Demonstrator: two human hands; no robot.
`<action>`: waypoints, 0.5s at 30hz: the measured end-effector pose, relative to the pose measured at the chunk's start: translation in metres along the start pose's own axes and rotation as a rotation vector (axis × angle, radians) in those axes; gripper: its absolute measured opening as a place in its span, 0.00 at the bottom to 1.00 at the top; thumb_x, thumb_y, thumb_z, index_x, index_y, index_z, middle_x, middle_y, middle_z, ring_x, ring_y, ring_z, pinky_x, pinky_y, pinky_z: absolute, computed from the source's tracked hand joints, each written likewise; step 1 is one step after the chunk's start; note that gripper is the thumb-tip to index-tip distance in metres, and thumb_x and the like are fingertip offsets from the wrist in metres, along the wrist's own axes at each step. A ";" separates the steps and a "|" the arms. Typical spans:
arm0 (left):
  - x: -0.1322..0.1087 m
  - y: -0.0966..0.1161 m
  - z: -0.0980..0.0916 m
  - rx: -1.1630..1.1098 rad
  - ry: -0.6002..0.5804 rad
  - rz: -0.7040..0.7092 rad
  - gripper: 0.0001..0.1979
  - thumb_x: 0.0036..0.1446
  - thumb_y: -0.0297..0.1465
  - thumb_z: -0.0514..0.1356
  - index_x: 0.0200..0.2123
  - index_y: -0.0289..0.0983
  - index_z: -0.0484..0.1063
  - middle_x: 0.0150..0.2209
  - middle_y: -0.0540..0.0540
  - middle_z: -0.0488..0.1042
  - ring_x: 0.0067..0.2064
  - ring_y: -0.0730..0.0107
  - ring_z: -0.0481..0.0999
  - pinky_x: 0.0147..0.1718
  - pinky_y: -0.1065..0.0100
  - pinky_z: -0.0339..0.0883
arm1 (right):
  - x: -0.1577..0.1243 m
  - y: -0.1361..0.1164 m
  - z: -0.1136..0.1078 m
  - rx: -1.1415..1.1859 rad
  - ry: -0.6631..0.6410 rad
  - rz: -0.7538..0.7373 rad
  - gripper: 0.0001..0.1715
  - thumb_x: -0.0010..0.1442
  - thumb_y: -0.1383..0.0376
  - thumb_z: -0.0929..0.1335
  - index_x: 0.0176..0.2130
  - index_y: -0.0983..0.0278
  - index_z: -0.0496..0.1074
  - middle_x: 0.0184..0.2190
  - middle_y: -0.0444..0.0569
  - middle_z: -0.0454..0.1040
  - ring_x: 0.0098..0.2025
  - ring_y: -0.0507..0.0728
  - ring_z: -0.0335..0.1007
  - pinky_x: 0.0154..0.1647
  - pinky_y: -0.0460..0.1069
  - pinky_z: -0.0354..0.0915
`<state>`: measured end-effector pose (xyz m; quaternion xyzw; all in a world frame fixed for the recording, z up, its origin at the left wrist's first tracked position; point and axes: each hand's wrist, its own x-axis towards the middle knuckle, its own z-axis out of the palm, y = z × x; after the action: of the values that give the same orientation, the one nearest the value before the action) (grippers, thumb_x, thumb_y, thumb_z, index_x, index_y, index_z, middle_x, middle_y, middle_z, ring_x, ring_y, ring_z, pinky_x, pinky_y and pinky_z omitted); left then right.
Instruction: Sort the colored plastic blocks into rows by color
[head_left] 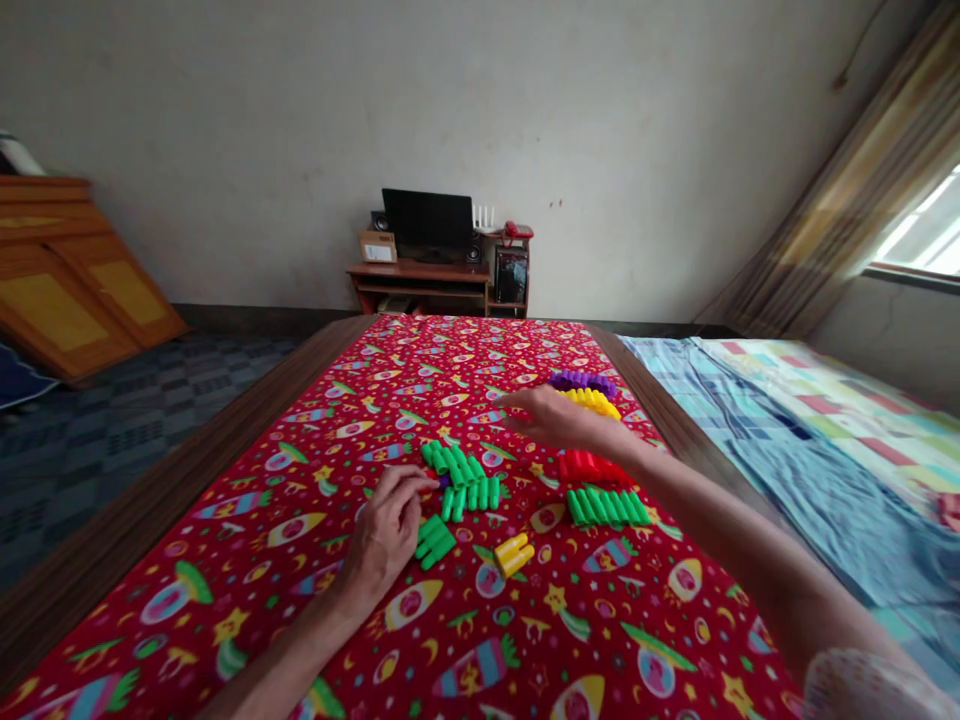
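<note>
My left hand (391,512) rests low over the red patterned cloth with its fingers curled together. A small dark purple building block (444,482) shows at its fingertips, mostly hidden. Just beyond lie joined green building blocks (457,465) and a second green row (472,497) touching them. A short green piece (435,542) sits beside the left thumb. My right hand (546,415) is stretched over the cloth, fingers extended leftward, slightly blurred, with nothing visible in them. Behind it, partly covered, is a row of yellow blocks (592,402); purple blocks (583,383) lie farther back.
Red blocks (589,466) lie partly under my right forearm, with a green row (607,507) nearer me. One yellow piece (514,555) is at front centre. Dark wooden edges (247,410) flank the cloth. A bed (787,450) stands right; a desk with a monitor (427,222) is beyond.
</note>
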<state>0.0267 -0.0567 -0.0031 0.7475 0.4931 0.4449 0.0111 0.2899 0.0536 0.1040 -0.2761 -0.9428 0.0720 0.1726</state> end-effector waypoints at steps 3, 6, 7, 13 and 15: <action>-0.002 -0.005 0.004 0.086 0.024 -0.010 0.17 0.63 0.28 0.49 0.49 0.37 0.73 0.53 0.39 0.70 0.55 0.57 0.72 0.54 0.56 0.70 | 0.000 -0.052 0.038 -0.174 -0.079 0.040 0.23 0.64 0.58 0.66 0.55 0.66 0.69 0.50 0.62 0.72 0.51 0.63 0.69 0.48 0.58 0.68; -0.006 -0.013 0.011 0.100 -0.085 -0.024 0.21 0.64 0.32 0.50 0.58 0.37 0.66 0.61 0.37 0.65 0.61 0.53 0.67 0.57 0.51 0.67 | 0.004 -0.078 0.071 -0.281 -0.150 0.118 0.29 0.63 0.54 0.67 0.58 0.66 0.65 0.50 0.64 0.72 0.50 0.65 0.70 0.45 0.58 0.70; -0.007 -0.016 0.013 0.088 -0.127 -0.027 0.21 0.64 0.32 0.50 0.59 0.37 0.65 0.60 0.37 0.66 0.61 0.54 0.67 0.57 0.51 0.67 | 0.005 -0.081 0.080 -0.288 -0.162 0.129 0.30 0.63 0.54 0.67 0.58 0.66 0.65 0.47 0.63 0.73 0.48 0.64 0.71 0.44 0.57 0.70; -0.005 -0.018 0.012 -0.010 -0.139 -0.054 0.19 0.60 0.29 0.52 0.53 0.39 0.71 0.46 0.42 0.77 0.49 0.60 0.76 0.50 0.57 0.72 | -0.005 -0.077 0.112 -0.121 -0.013 0.039 0.26 0.63 0.62 0.67 0.58 0.67 0.64 0.41 0.57 0.75 0.42 0.60 0.72 0.43 0.52 0.68; -0.004 -0.016 0.009 -0.032 -0.143 -0.076 0.17 0.59 0.29 0.53 0.50 0.41 0.73 0.43 0.44 0.78 0.46 0.61 0.77 0.47 0.58 0.73 | -0.012 -0.075 0.114 -0.043 0.038 0.017 0.26 0.63 0.61 0.67 0.58 0.64 0.64 0.42 0.57 0.75 0.42 0.60 0.71 0.42 0.52 0.68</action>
<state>0.0205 -0.0474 -0.0182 0.7579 0.5119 0.3973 0.0752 0.2206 -0.0201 0.0122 -0.2891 -0.9382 0.0481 0.1839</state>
